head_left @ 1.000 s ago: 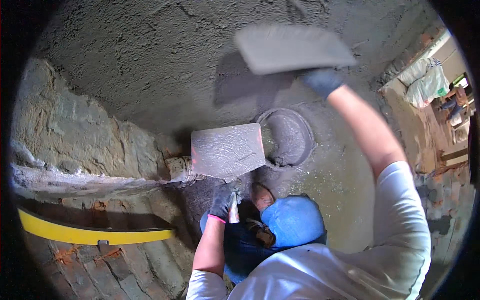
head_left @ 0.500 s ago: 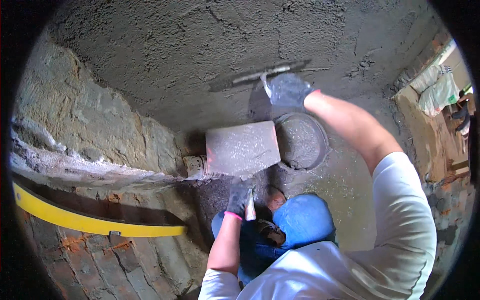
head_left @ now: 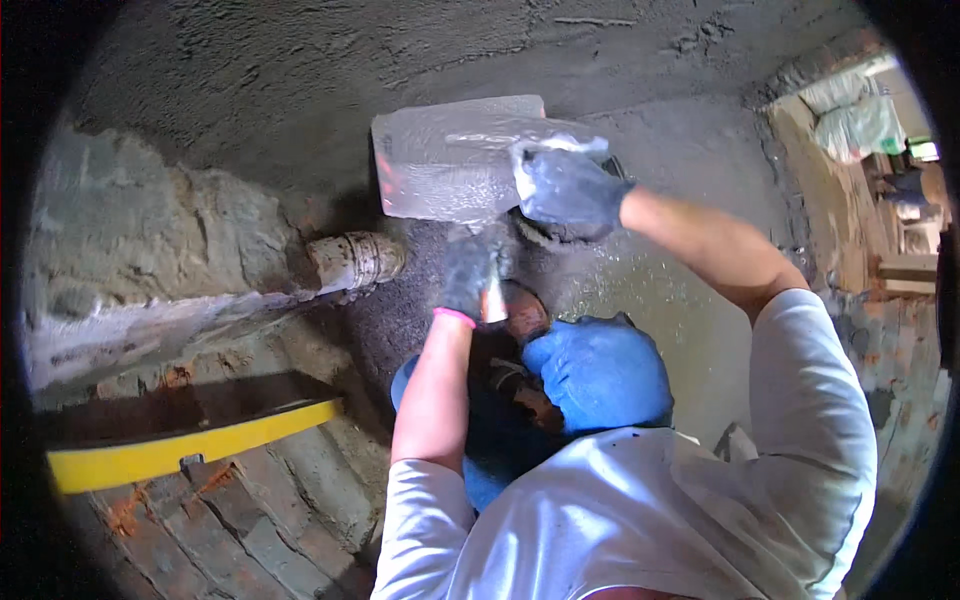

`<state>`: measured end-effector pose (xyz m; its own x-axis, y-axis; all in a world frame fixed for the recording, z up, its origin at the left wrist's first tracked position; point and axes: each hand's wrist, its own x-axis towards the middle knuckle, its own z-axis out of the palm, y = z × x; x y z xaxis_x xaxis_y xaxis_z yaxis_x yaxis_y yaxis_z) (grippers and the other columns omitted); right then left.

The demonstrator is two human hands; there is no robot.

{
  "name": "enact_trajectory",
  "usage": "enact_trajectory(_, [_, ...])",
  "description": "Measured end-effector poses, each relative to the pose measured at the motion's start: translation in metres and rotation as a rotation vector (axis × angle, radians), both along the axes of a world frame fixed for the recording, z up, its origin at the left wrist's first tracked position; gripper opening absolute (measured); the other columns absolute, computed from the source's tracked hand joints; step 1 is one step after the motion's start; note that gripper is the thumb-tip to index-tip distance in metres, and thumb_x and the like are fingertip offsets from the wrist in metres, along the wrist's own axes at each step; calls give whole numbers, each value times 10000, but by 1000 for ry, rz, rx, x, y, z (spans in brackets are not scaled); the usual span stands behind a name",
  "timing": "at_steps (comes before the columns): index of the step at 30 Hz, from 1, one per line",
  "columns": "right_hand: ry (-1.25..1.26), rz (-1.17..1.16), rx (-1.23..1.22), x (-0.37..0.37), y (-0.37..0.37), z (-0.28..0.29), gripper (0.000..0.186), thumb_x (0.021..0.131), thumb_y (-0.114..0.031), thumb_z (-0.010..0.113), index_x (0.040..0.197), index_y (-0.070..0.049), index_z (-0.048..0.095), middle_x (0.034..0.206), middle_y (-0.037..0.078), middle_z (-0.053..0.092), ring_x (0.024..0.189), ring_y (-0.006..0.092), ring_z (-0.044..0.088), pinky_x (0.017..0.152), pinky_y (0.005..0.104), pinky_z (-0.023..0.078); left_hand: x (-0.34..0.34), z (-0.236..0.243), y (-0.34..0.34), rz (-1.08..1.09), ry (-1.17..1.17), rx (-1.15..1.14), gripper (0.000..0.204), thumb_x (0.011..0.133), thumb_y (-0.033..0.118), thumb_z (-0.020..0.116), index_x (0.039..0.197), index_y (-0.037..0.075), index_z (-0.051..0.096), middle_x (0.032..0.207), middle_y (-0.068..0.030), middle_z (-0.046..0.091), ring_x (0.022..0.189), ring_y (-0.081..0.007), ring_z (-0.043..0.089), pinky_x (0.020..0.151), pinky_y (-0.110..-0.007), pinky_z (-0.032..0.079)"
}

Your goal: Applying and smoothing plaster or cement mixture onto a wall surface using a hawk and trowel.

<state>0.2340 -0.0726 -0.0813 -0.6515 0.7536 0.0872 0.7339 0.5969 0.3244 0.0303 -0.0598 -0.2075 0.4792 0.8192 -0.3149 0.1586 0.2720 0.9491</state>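
Note:
My left hand (head_left: 470, 268), in a dark glove with a pink cuff, is closed around the handle of a wide flat hawk (head_left: 430, 180). Wet grey mortar coats the hawk's face. My right hand (head_left: 575, 190), gloved as well, grips a plastering trowel (head_left: 590, 145) by its light handle. The trowel's blade lies over the right part of the hawk; motion blur hides whether they touch. Beyond both tools rises the wall (head_left: 300, 90), covered in fresh grey mortar. A bucket (head_left: 545, 238) sits under my right hand, mostly hidden by the hand and hawk.
A pale pipe end (head_left: 355, 262) sticks out beside a rough stone ledge (head_left: 170, 215) on the left. Below it lies a yellow spirit level (head_left: 200, 448) over bare brickwork. My blue-clad knee (head_left: 605, 370) is bent near the bucket. White sacks (head_left: 855, 125) rest at the right-hand opening.
My right hand has brought the trowel down from the wall to the hawk. The hawk has risen in view and now covers much of the bucket. The whole view has shifted too.

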Motion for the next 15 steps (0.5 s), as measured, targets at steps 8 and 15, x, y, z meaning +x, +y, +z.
enact_trajectory(8, [24,-615,-512,114,-32,10,160,757,-286,623,789,-136,664,777,93,639,656,282,605,620,417,477,-143,-33,29,-384,193,59,220,854,200,577,996,45,642,781,-79,669,640,-178,620,579,-284,502])
enact_trajectory(15, [-565,-776,-686,141,12,-63,272,773,-247,583,948,-72,696,1023,134,657,924,301,636,763,432,508,-90,-69,-17,-927,471,-354,383,805,325,636,1052,32,626,867,-126,677,682,-226,647,579,-335,521])
